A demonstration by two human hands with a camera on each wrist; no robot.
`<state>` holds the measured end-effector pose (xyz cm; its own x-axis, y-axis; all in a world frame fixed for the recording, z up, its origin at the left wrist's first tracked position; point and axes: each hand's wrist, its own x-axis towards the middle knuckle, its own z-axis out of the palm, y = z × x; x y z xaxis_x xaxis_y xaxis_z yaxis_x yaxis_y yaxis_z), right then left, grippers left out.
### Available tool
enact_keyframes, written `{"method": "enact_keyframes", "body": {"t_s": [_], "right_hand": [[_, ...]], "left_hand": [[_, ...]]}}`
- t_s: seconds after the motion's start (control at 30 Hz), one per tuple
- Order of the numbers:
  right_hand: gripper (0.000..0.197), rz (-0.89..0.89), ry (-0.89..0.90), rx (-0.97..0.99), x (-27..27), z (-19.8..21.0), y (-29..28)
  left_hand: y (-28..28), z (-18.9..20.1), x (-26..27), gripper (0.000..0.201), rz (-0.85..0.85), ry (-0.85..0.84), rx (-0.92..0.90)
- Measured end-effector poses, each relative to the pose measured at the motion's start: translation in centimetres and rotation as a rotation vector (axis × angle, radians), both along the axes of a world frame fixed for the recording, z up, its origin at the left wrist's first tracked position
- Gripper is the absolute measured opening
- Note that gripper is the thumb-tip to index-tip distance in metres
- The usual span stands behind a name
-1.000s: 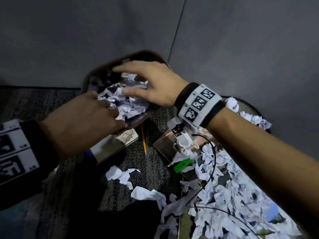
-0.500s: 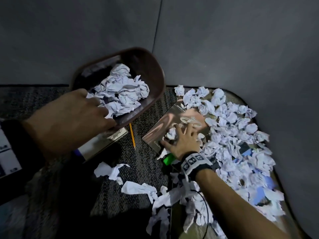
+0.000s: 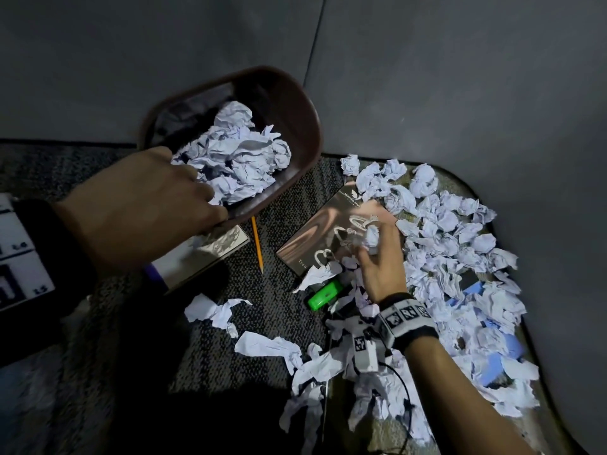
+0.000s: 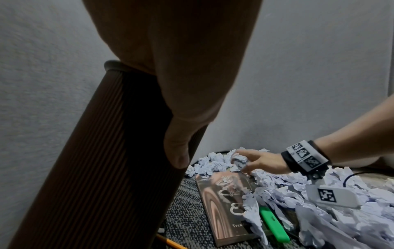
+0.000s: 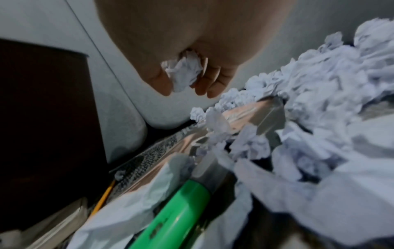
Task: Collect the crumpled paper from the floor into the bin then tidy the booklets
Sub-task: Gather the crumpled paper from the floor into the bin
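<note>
My left hand (image 3: 157,201) grips the near rim of the dark brown ribbed bin (image 3: 295,103), which is held tilted above the carpet with several crumpled paper balls inside. In the left wrist view the thumb (image 4: 177,148) lies on the bin's outer wall (image 4: 102,168). My right hand (image 3: 377,257) pinches one crumpled paper ball (image 3: 372,236) just above a glossy copper booklet (image 3: 315,234); the ball (image 5: 185,70) shows between thumb and fingers. A second booklet (image 3: 203,254) lies under the bin. Many crumpled papers (image 3: 460,231) cover the floor at right.
A yellow pencil (image 3: 257,244) lies between the two booklets. A green marker (image 3: 325,293) sits below the copper booklet. Blue sheets (image 3: 492,362) show under the paper pile. Grey walls meet in a corner behind the bin. A black cable (image 3: 404,389) trails from my right wrist.
My right hand left the bin, came down onto the copper booklet and picked up one paper ball. The left hand still holds the tilted bin.
</note>
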<state>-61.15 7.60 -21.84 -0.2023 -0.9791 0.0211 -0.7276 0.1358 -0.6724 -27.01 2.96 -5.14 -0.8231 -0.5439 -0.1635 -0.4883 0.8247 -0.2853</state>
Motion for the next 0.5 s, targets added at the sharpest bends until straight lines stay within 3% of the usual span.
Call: {"method": "enact_keyframes", "body": {"t_s": [0.07, 0.17, 0.3, 0.4, 0.5], "right_hand": [[0.045, 0.090, 0.118, 0.017, -0.2, 0.2, 0.9], [0.045, 0.280, 0.419, 0.206, 1.8, -0.3, 1.4], [0.053, 0.515, 0.607, 0.359, 4.7, -2.4, 1.3], [0.059, 0.475, 0.630, 0.385, 5.1, -2.7, 0.1], [0.047, 0.434, 0.571, 0.400, 5.0, -3.2, -1.1]], "left_hand": [[0.0, -0.1, -0.2, 0.027, -0.002, -0.009, -0.002], [-0.1, -0.2, -0.4, 0.026, -0.012, -0.015, 0.005], [-0.4, -0.2, -0.6, 0.028, -0.006, -0.014, 0.016], [-0.4, -0.2, -0.5, 0.027, 0.000, -0.003, 0.018], [-0.4, -0.1, -0.3, 0.026, 0.014, -0.008, 0.025]]}}
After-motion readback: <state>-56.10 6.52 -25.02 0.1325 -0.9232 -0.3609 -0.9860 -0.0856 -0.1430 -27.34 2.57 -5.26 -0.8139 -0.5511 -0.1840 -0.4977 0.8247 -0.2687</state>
